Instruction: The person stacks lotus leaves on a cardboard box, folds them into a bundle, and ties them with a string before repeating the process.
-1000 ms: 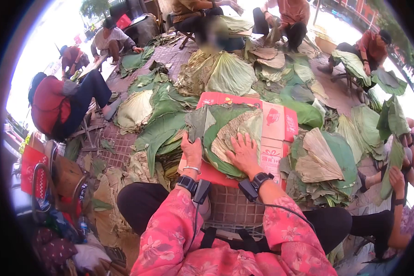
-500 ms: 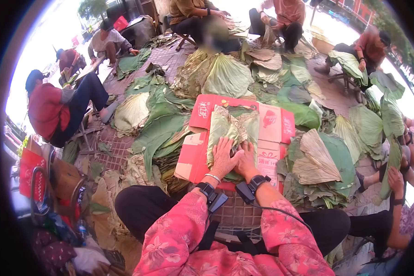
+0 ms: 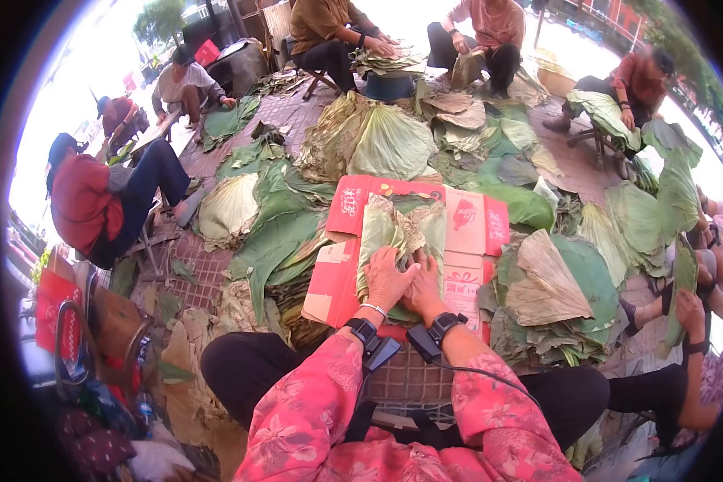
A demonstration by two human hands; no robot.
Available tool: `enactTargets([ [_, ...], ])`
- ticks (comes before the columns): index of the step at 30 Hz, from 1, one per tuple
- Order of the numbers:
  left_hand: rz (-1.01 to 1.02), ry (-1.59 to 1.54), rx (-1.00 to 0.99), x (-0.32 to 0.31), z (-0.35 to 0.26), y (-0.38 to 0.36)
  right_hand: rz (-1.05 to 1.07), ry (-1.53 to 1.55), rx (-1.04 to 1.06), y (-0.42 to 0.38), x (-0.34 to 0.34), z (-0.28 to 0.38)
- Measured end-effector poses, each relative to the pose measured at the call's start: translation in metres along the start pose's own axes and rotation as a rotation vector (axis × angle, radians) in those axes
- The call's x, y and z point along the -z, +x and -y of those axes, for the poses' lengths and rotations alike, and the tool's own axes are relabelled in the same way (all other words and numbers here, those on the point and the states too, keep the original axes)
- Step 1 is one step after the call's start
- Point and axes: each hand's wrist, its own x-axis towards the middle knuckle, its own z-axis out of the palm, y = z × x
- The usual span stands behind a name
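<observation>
A folded dried lotus leaf (image 3: pixel 384 227) lies on a flattened red cardboard box (image 3: pixel 335 269) in front of my knees. My left hand (image 3: pixel 387 279) rests flat on the near left part of the leaf with its fingers spread. Beside it, my right hand (image 3: pixel 424 287) presses on the near right part, its fingers stretched forward; some of its fingertips are hard to make out. The two thumbs lie close together. Beneath my palms the near edge of the leaf is hidden.
Stacked green and brown leaves (image 3: pixel 566 281) sit right of the cardboard, with another pile (image 3: pixel 277 233) at its left. A large pale leaf heap (image 3: pixel 390 140) lies beyond. Several people sit around, handling leaves. A wooden chair (image 3: pixel 112 321) and bags stand at the left.
My hands stay on the folded leaf, with only a slight shift. The view has tilted a little, and a person at the back now shows both hands on a leaf stack.
</observation>
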Motion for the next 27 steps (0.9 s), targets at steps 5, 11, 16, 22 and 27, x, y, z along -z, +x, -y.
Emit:
enactTargets([
  [5, 0.024, 0.105, 0.167, 0.005, -0.018, 0.009, 0.069, -0.069, -0.011, -0.001, -0.01, -0.005],
  [11, -0.137, -0.059, 0.05, -0.009, 0.011, 0.008, -0.025, 0.097, -0.05, 0.001, -0.001, 0.0],
  [16, -0.065, -0.012, -0.059, 0.004, 0.0, -0.003, -0.202, 0.447, -0.188, 0.003, -0.006, -0.008],
  [22, -0.085, 0.158, -0.235, -0.007, 0.003, -0.019, -0.387, 0.714, -0.305, 0.002, 0.0, -0.01],
  [27, -0.095, 0.064, -0.239, -0.006, -0.002, -0.02, -0.44, 0.774, -0.319, 0.002, -0.002, -0.014],
])
